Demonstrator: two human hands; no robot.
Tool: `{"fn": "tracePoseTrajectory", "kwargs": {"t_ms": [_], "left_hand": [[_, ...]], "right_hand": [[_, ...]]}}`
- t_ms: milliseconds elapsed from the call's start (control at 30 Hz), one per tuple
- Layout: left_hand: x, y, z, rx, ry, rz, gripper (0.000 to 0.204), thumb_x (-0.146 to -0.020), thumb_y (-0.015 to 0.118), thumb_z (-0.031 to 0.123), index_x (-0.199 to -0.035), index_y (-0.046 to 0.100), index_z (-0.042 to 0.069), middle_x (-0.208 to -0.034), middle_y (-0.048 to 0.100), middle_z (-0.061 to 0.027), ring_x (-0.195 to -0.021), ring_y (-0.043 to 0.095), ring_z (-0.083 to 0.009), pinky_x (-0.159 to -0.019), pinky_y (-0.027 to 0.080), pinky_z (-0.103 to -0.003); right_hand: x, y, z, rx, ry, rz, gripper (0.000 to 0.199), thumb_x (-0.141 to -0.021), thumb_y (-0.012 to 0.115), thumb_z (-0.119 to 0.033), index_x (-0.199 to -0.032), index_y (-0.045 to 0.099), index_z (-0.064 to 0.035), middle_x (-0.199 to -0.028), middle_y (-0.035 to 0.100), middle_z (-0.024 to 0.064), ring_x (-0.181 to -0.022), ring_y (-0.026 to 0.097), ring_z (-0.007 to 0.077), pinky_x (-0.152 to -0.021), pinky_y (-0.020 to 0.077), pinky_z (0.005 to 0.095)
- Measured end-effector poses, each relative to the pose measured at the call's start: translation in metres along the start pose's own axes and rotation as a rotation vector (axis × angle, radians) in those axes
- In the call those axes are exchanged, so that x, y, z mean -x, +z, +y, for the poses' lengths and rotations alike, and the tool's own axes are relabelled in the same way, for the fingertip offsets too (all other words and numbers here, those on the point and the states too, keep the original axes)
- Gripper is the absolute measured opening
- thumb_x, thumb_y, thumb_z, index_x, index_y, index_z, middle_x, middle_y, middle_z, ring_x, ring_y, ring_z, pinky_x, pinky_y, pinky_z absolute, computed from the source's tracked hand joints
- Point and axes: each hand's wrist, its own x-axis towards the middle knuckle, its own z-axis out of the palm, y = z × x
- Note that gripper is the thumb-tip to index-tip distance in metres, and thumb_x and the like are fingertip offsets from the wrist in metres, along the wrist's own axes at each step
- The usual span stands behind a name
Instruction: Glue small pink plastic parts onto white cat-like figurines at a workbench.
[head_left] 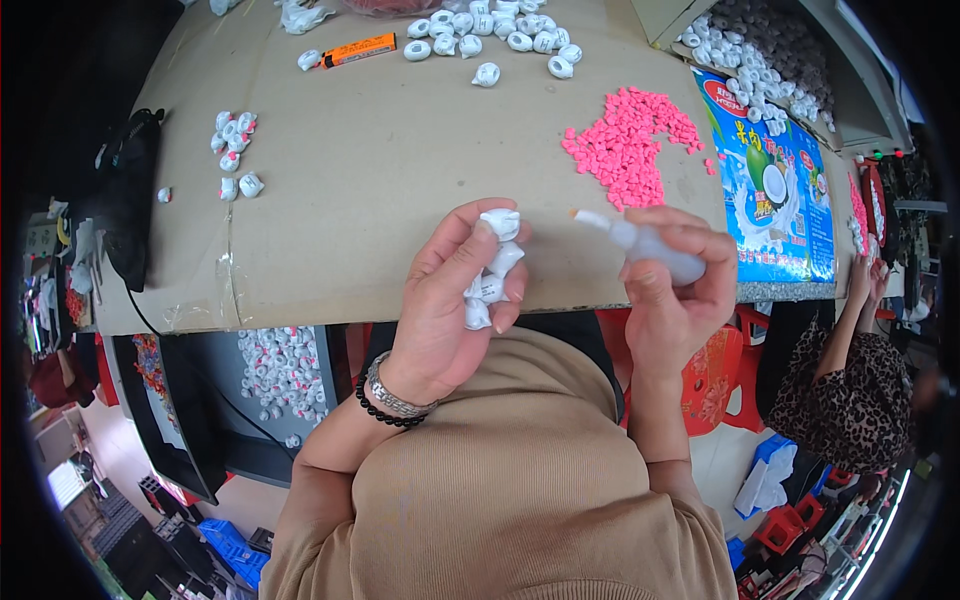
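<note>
My left hand (445,300) is closed around several small white plastic figures (493,270), one held up between thumb and fingers. In my right hand (675,290) I grip a small translucent squeeze bottle (645,245); its orange-tipped nozzle points left toward the top figure and stops just short of it. Both hands hover over the near edge of a cardboard-covered table (380,180). A heap of tiny pink pieces (630,145) lies just beyond my right hand.
More white figures lie at the far edge (490,30) and at the left (235,150). An orange tube (358,49) lies at the back. A box of white pieces (760,60) stands at the right. A bin of white figures (285,370) sits under the table. Another person sits at right (850,390).
</note>
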Motion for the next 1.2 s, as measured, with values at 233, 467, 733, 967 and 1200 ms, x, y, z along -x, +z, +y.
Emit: {"fn": "tracePoseTrajectory", "kwargs": {"t_ms": [233,467,733,967,1200], "left_hand": [[0.0,-0.01,0.002,0.021,-0.022,0.027,0.03,-0.096,0.049,0.026,-0.118,0.052,0.005,-0.101,0.059,-0.0067,-0.065,0.054,-0.013,-0.041,0.038,-0.022],[0.003,-0.011,0.003,0.018,-0.046,0.022,0.029,-0.096,0.049,0.026,-0.116,0.053,0.005,-0.099,0.061,-0.006,-0.063,0.054,-0.0132,-0.041,0.038,-0.023],[0.004,-0.014,0.003,0.012,-0.049,0.015,0.03,-0.096,0.049,0.026,-0.116,0.052,0.004,-0.099,0.06,-0.0067,-0.063,0.053,-0.0124,-0.041,0.038,-0.023],[0.003,-0.013,0.004,-0.01,-0.037,0.021,0.031,-0.098,0.047,0.027,-0.118,0.052,0.004,-0.099,0.06,-0.006,-0.063,0.053,-0.011,-0.042,0.038,-0.022],[0.003,-0.014,0.002,-0.024,0.015,0.011,0.029,-0.099,0.047,0.025,-0.119,0.052,0.004,-0.101,0.06,-0.0056,-0.065,0.053,-0.0098,-0.043,0.038,-0.021]], "right_hand": [[-0.035,-0.006,0.003,-0.089,0.382,0.133,0.031,-0.071,0.07,0.008,-0.098,0.056,-0.0005,-0.093,0.055,0.0053,-0.078,0.057,0.0114,-0.061,0.0496,0.0238],[-0.061,0.001,0.028,0.896,-0.02,-0.242,0.028,-0.068,0.073,0.004,-0.094,0.064,-0.0025,-0.081,0.057,0.0069,-0.075,0.058,0.0204,-0.066,0.0453,0.0335],[-0.074,0.01,0.036,1.176,-0.166,-0.476,0.016,-0.071,0.063,0.001,-0.084,0.068,-0.0062,-0.084,0.057,0.0061,-0.085,0.057,0.0255,-0.066,0.0484,0.0409],[-0.067,0.014,0.034,1.264,-0.256,-0.49,0.015,-0.07,0.058,0.003,-0.08,0.065,-0.0034,-0.085,0.056,0.0054,-0.085,0.057,0.0248,-0.062,0.0509,0.0405],[-0.045,0.024,0.03,1.194,-0.178,-0.438,0.009,-0.069,0.061,0.002,-0.077,0.061,-0.0026,-0.084,0.055,0.0067,-0.082,0.057,0.0255,-0.06,0.0475,0.0395]]}}
